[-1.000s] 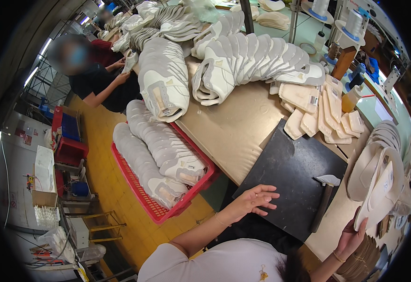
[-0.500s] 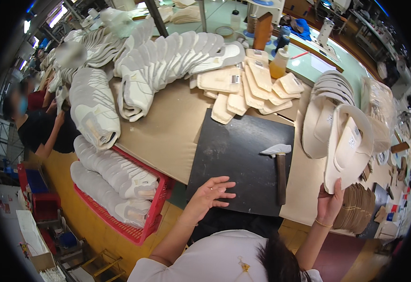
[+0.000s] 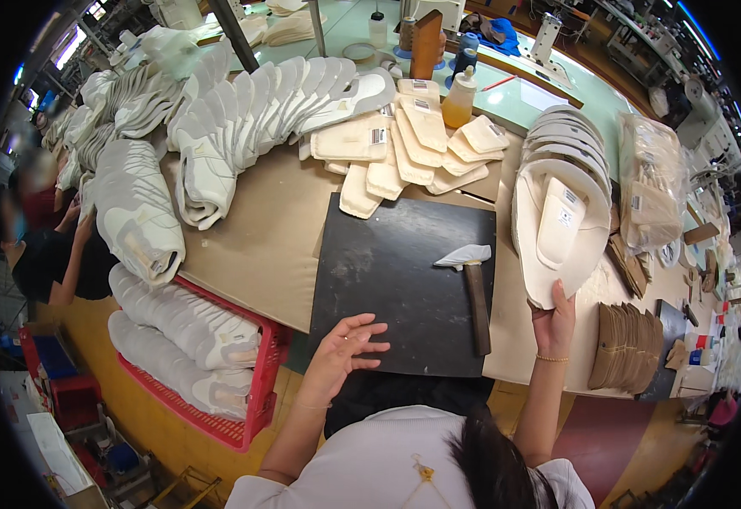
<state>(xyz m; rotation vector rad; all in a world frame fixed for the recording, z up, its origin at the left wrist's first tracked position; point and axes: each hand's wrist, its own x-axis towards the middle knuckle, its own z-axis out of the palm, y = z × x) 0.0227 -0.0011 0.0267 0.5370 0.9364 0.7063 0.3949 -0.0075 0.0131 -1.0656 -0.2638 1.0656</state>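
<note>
Worktable seen from above, with both hands at its near edge. The right hand holds a cream sole-shaped piece by its near end, thumb uppermost; the piece lies toward the right end of the worktable, against a row of curved pale pieces. The left hand is empty, its fingers spread, at the near left corner of a black mat. Along the mat's right edge rests a hammer (its head is wrapped in white). Cream pads overlap the mat's far left corner, with a bottle of amber liquid behind them. Grey-and-white shoe uppers stand in nested rows on the worktable's left side; more fill a red basket below its near left edge. A brown bundle lies by the near right edge. Beyond the far edge stretches a pale green tabletop. The floor is yellow at left. There a co-worker in dark clothing appears to handle a pale piece, though blur limits certainty.
</note>
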